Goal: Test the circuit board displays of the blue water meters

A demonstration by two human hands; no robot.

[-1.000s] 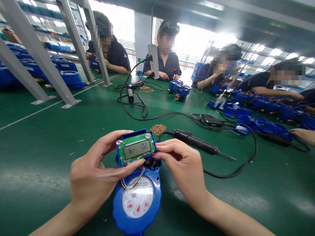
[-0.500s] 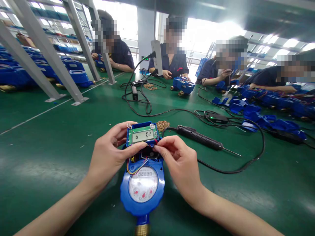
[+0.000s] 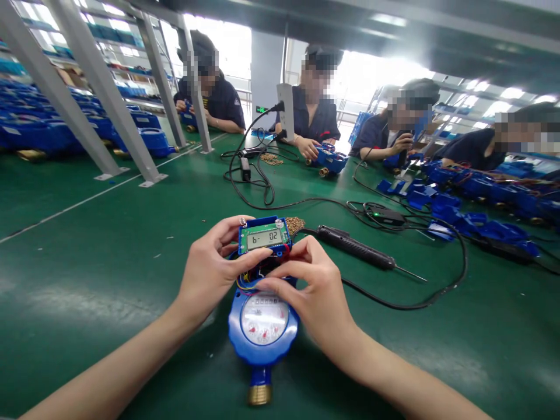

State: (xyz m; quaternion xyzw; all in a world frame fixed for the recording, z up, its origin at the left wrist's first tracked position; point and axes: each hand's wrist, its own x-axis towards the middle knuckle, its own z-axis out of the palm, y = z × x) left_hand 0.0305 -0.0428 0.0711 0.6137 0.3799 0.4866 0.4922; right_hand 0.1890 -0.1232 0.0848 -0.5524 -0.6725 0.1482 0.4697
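A blue water meter (image 3: 236, 333) with a round dial lies on the green table, its brass threaded end towards me. Above the dial, my left hand (image 3: 205, 271) grips the display module (image 3: 265, 238), a green circuit board with an LCD in a blue housing, thumb along its near edge. Thin coloured wires (image 3: 245, 284) run between the module and the meter's compartment. My right hand (image 3: 321, 286) is closed at these wires, thumb and forefinger close together just above the dial; the fingers partly hide the compartment.
A black electric screwdriver (image 3: 356, 248) and its cable lie to the right, beside a pile of small brass screws (image 3: 295, 224). A power strip (image 3: 286, 111) hangs ahead. Metal posts (image 3: 105, 93) stand at left. Co-workers sit opposite, among blue meters (image 3: 476, 181) and covers.
My right thumb and forefinger have moved from the module's near corner down to the wires above the dial. My left hand keeps its hold. The view has shifted slightly.
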